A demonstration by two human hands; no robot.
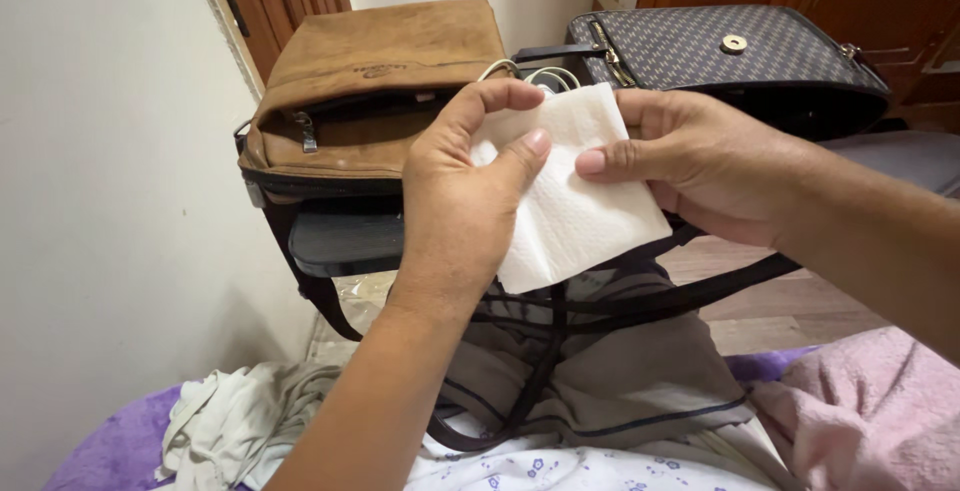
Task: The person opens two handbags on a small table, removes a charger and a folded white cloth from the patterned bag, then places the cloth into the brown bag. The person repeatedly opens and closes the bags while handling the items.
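A folded white paper tissue [575, 201] is held up between both hands, above a dark small table. My left hand [465, 201] pinches its left edge with thumb and fingers. My right hand [695, 156] grips its right side, thumb on the front. Behind the hands a tan brown shoulder bag [370, 81] stands with its flap partly lifted. A dark patterned bag [720, 61] with a round gold clasp lies to the right of it.
The bags rest on a dark small table [345, 241]. Dark bag straps [560, 346] hang over grey cloth below the hands. A crumpled pale cloth [230, 426] lies at lower left, a pink towel [870, 416] at lower right. A white wall [110, 201] stands close on the left.
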